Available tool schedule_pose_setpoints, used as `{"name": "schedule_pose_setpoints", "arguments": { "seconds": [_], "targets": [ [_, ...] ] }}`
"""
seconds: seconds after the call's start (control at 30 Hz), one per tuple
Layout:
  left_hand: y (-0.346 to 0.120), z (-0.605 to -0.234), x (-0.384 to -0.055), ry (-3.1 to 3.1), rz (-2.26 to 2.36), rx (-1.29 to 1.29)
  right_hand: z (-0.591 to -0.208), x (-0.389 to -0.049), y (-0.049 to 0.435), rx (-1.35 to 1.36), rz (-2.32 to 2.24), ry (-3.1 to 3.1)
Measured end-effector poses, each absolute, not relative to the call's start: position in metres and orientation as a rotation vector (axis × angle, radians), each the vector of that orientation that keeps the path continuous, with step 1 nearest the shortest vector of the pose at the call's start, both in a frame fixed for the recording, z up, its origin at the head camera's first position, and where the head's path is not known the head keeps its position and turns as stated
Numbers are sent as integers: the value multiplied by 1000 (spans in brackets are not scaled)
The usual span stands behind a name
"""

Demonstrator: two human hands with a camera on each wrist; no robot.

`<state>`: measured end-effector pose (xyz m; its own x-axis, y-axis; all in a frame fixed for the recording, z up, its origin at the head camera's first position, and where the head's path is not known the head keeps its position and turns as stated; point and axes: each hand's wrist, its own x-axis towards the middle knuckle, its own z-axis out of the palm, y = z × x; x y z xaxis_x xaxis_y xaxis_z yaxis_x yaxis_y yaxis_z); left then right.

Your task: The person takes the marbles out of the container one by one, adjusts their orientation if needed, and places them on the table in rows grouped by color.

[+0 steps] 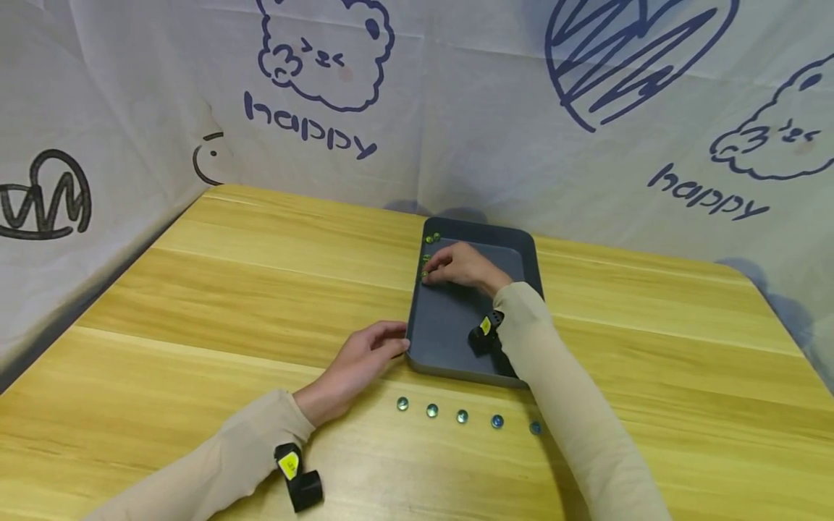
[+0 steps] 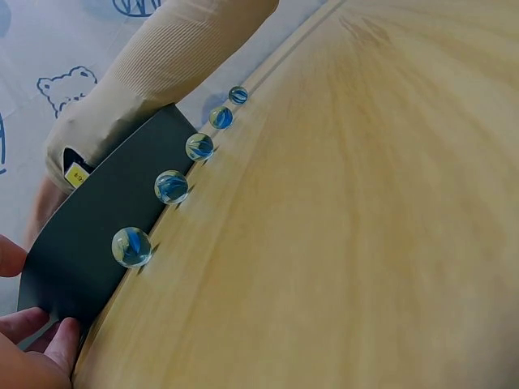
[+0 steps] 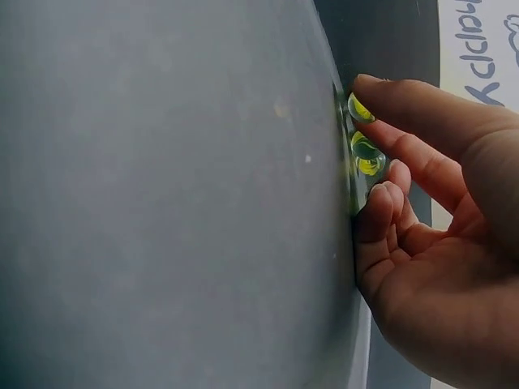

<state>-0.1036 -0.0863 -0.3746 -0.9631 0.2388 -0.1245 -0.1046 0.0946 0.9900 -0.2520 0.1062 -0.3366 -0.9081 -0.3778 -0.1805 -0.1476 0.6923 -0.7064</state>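
A dark grey tray point(image 1: 443, 325) lies on the table. My left hand point(image 1: 358, 362) touches its near left corner with extended fingers; in the left wrist view the fingertips point(image 2: 63, 344) rest against the wall. Over the tray, my right hand point(image 1: 465, 266) reaches to the left wall and pinches a yellow-green marble point(image 3: 361, 108) between thumb and finger, low against the wall. More yellow-green marbles point(image 3: 369, 164) sit along that side, partly behind the fingers. Several blue-streaked clear marbles point(image 1: 462, 416) stand in a spaced row on the table, in front of the tray.
The wooden table point(image 1: 228, 289) extends to both sides of the tray. A white cloth point(image 1: 469, 145) with drawings hangs behind its far edge. The right forearm sleeve point(image 1: 573, 405) crosses the tray's right side, close to the rightmost blue marble point(image 1: 536, 428).
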Motion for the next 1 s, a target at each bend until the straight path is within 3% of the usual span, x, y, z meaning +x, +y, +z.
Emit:
{"name": "schedule_pose_setpoints", "arguments": {
  "seconds": [1.0],
  "targets": [
    [-86, -372, -104, 2116, 1973, 123, -320, -244, 117, -395, -1246, 2532]
  ]
}}
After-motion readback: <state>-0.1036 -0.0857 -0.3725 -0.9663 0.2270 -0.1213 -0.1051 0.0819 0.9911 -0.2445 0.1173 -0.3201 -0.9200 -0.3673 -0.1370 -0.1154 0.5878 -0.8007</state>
